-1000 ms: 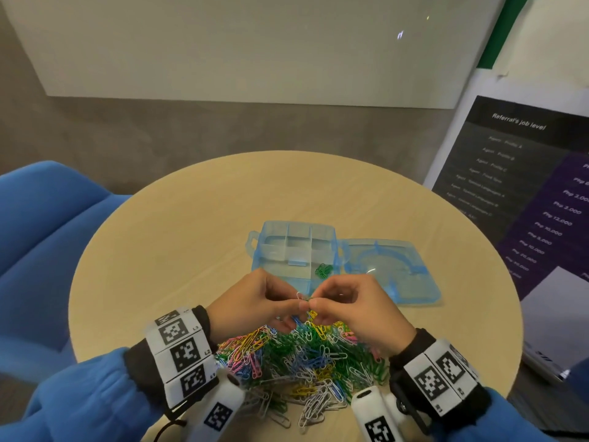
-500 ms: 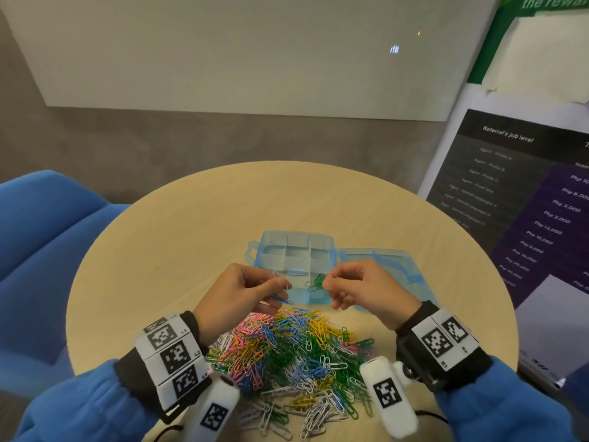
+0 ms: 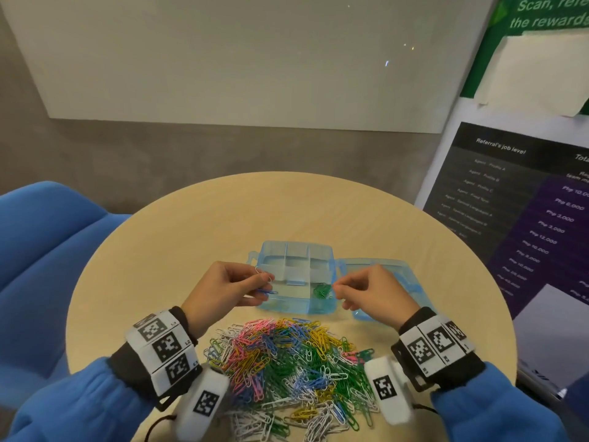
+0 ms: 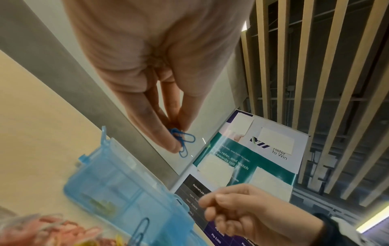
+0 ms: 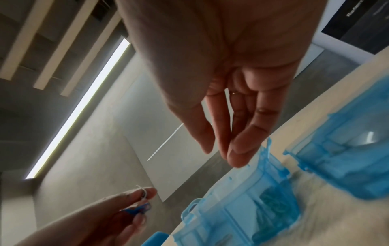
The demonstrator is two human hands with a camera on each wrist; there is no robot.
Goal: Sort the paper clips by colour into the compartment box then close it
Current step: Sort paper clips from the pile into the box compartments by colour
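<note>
A round wooden table held an open blue compartment box, green clips in its near-right compartment. A mixed clip pile lay nearer the person. The left hand, raised at the box's left edge, pinched blue clips and a white clip. The right hand hovered beside the box's right side, fingers loosely curled, holding nothing.

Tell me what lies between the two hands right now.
Head view: between the left hand and right hand lies the open compartment box, with green clips in its near right compartment.
</note>
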